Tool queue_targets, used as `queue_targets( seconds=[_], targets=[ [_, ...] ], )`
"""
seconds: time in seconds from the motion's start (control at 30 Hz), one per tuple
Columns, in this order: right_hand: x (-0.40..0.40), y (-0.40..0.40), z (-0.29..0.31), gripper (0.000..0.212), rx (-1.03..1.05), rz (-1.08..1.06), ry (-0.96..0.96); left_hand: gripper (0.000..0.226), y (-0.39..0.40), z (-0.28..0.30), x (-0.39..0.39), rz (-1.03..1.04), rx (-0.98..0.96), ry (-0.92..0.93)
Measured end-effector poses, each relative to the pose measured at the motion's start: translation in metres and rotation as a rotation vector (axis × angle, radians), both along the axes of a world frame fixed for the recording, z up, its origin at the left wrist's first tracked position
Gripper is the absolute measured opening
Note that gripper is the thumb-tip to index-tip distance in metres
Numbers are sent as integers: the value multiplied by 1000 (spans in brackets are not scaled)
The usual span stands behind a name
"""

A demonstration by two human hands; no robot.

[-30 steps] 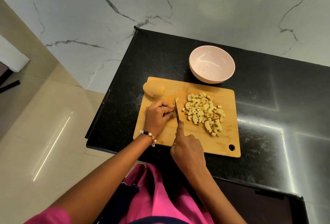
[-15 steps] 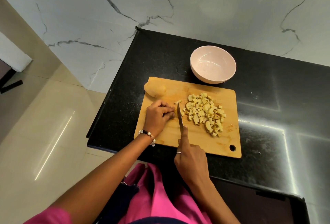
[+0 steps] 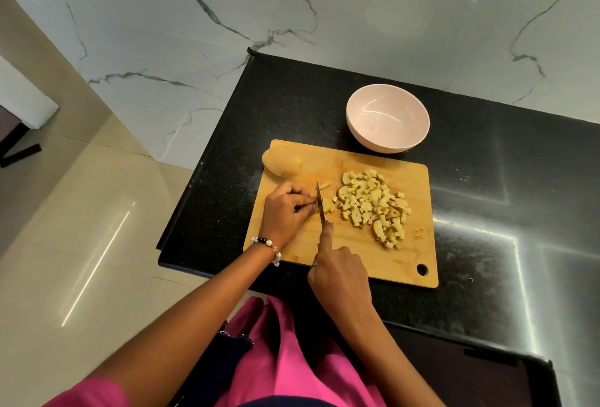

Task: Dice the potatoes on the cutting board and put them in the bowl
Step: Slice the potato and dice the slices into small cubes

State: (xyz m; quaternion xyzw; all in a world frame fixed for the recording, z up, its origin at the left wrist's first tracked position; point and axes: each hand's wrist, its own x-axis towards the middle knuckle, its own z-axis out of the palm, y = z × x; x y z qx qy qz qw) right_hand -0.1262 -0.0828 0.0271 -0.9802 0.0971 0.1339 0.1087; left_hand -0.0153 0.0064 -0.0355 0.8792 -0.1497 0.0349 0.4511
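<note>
One potato piece point(image 3: 325, 205) left under the knife point(image 3: 320, 203) mid cutting board point(image 3: 341, 237): left hand point(image 3: 285, 208) pinches it with curled fingertips, right hand point(image 3: 339, 272) grips the handle, forefinger along the spine. Keep fingertips tucked, cuts short and even. Count: one whole potato point(image 3: 281, 163) at board's far-left corner, one diced pile point(image 3: 373, 205), one stray slice point(image 3: 324, 184), one empty bowl point(image 3: 388, 117) beyond the board.

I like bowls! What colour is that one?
The bowl is pale pink, seen in the head view.
</note>
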Motion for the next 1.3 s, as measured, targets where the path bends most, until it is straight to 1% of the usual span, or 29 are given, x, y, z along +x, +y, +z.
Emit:
queue_targets(
  seconds=[0.13,0.3,0.4,0.6,0.73,0.87,0.93,1.07,1.2,1.3],
  targets=[
    [7,6,-10,71,-16,33,-17,17,-1,0,0,16,-3,-1],
    [-11,2,-14,74,22,42,14,18,-3,1,-2,42,13,-10],
    [-23,-7,-14,66,148,-13,25,18,-4,2,-2,40,26,-3],
    [-26,-26,-12,55,352,-104,-143,18,-10,9,-6,111,40,37],
    [-23,-34,-12,53,420,-147,-209,28,-24,15,-17,152,106,81],
    [-24,-39,-11,51,446,-194,-256,49,-35,19,-21,122,187,159],
    [-25,-43,-10,50,456,-233,-280,53,-40,22,-19,136,238,183],
    [-27,-47,-10,49,457,-239,-284,47,-48,24,-16,170,333,186],
    [-28,-47,-11,49,458,-216,-280,37,-44,23,-14,149,321,167],
    [-28,-44,-13,50,452,-163,-250,38,-35,23,-9,108,310,127]
  ],
)
